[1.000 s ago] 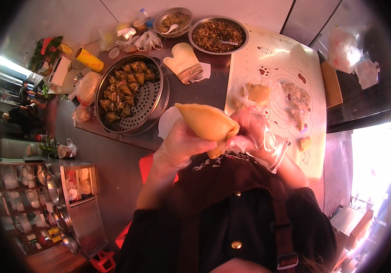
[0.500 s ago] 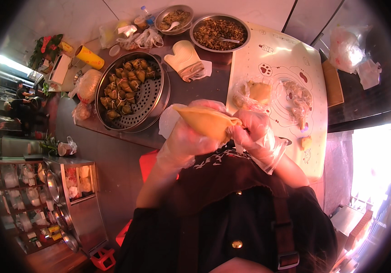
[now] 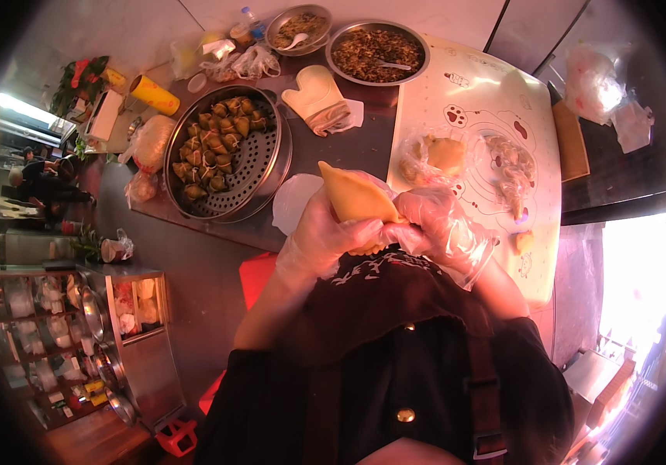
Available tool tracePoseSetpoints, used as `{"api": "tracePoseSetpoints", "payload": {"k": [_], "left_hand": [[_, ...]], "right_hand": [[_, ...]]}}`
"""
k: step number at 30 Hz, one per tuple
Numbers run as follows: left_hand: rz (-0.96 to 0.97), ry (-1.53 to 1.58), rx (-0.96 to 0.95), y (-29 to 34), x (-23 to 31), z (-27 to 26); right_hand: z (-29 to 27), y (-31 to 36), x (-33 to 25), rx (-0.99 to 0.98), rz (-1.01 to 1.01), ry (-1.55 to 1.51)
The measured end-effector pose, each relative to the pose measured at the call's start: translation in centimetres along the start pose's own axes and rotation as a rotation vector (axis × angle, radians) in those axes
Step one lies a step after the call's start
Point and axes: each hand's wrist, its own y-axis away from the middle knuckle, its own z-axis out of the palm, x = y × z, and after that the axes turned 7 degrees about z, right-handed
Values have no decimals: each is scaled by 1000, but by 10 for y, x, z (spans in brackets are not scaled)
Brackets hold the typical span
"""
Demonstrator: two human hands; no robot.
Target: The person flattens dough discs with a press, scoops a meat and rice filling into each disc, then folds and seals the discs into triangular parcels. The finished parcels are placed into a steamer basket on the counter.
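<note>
Both my hands wear clear plastic gloves and meet in front of my chest. A yellow dough dumpling, folded to a point at its upper left, lies in my left hand, whose fingers wrap its underside. Pinched at the dumpling's right edge is my right hand; its fingertips are partly hidden. To the right, a lump of yellow dough in clear plastic rests on a white patterned mat. Crumpled plastic wrap and a small dough piece lie on the mat too.
At left stands a steamer pot with several leaf-wrapped parcels. Behind are an oven mitt, a bowl of chopped filling with a spoon, and a smaller bowl. A white plate sits beside my left hand. Red stools stand below the table.
The dumpling has tilted, its pointed end swinging upward and to the right. My left hand has turned with it, while my right hand stays pinched at the edge.
</note>
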Motion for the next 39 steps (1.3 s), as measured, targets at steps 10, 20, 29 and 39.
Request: {"api": "tracePoseSetpoints", "payload": {"k": [10,20,29,39], "left_hand": [[93,4,13,0,-8,0],[92,-69,-63,-3,-1,0],[14,-231,-156,1,5,3],[188,-123,11,-1,-16,-1]], "right_hand": [[5,7,-12,26,340,-384],[-5,9,-12,-52,299,-341],[-3,6,-4,-66,124,-283],[6,10,-13,-65,615,-598]]}}
